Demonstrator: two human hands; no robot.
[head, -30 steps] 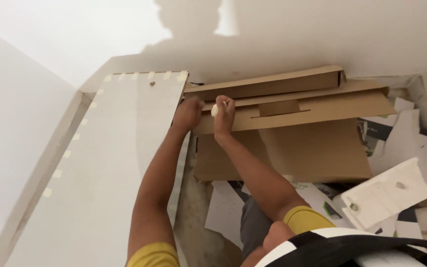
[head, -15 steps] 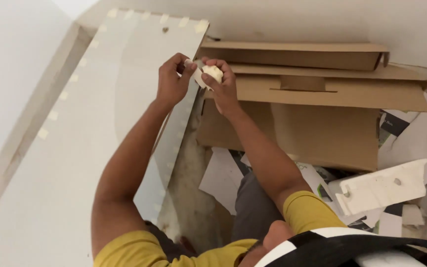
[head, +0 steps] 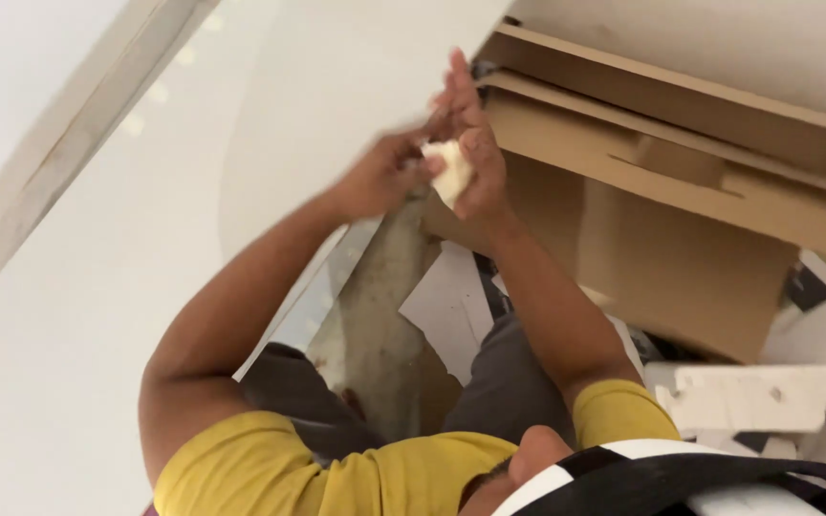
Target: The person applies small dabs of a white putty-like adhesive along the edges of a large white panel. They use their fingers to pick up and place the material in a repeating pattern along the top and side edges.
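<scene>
A white wall fills the top of the view, and a bare floor [head: 375, 315] shows in a narrow strip beneath the arms. A large white panel [head: 97, 315] lies flat to the left of the hands, with a pale wooden edge running diagonally along its far side. Both hands meet in front of the person, above the panel's right edge. The left hand [head: 380, 177] is curled, its fingertips pinching one side of a small cream-white lump [head: 451, 170]. The right hand [head: 470, 143] cups the lump from the other side, fingers straight and pointing away from the person. The lump sits between the two hands, touching both; its long axis seems to run along the right palm, though motion blur hides its exact shape. Just beyond and to the right of the hands lie flattened brown cardboard boxes [head: 681, 191]. Nearer the person, right of the right forearm, rest a white foam block [head: 748, 397] and loose sheets of paper [head: 446, 306].
</scene>
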